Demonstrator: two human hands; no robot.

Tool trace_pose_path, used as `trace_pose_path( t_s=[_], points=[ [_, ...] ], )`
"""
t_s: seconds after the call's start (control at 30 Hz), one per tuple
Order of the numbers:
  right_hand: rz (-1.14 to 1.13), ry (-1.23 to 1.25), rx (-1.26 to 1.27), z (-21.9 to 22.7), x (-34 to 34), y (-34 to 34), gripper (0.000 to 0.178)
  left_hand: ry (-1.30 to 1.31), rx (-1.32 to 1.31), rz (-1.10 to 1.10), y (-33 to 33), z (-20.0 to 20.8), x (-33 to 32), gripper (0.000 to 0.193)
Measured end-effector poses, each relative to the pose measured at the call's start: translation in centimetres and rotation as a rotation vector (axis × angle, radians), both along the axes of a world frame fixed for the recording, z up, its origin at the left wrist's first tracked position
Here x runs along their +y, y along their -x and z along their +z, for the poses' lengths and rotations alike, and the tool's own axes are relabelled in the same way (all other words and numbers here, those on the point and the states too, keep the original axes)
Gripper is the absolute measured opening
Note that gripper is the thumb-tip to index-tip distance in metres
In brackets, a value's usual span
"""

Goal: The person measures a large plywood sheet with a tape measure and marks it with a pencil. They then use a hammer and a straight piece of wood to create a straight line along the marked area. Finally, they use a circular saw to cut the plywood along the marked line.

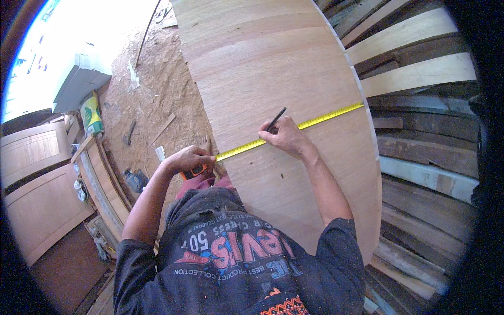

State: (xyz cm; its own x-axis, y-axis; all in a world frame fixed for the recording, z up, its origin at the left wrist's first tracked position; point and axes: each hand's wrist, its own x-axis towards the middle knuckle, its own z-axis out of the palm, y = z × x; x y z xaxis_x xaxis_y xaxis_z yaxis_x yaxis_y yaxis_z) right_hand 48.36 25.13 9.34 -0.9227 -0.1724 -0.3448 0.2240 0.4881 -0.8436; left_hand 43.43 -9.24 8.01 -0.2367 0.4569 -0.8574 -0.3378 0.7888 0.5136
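Note:
A large plywood sheet lies in front of me. Across it runs a yellow tape measure, its blade reaching the sheet's right edge. My left hand is closed round the tape's orange and black case at the sheet's left edge; the fingers partly hide the case. Over the middle of the blade, my right hand grips a dark pencil or pen between thumb and fingers, with its upper end pointing away from me. The tip is hidden by the hand.
Stacked boards line the right side. On the dusty floor at left lie a hammer, wood scraps and a dark blue tool. Panelled wooden doors and a green-yellow sack stand farther left.

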Motion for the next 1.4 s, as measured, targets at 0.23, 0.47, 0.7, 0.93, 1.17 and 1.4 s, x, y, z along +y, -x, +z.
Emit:
trace_pose_path(
  t_s=[0.23,0.47,0.7,0.93,1.17,1.4],
  points=[
    [0.006,-0.006,-0.027,0.0,0.0,0.2,0.029,0.007,0.0,-0.029,0.4,1.3,0.5,0.037],
    [0.008,-0.016,-0.037,0.1,0.0,0.4,0.029,-0.049,0.009,-0.015,0.3,0.7,0.3,0.037],
    [0.007,-0.009,-0.026,0.1,0.0,0.4,0.028,-0.04,0.014,-0.019,0.3,0.3,0.0,0.039],
    [-0.01,-0.008,-0.019,-0.1,0.0,0.3,0.029,-0.005,0.001,-0.002,0.6,1.7,0.8,0.037],
    [0.002,-0.009,-0.013,-0.2,0.0,0.4,0.028,0.003,-0.011,0.018,0.6,1.4,0.6,0.037],
    [0.019,-0.014,0.029,0.0,0.1,0.6,0.027,-0.059,0.025,-0.013,0.4,-0.5,-0.3,0.037]
  ],
)
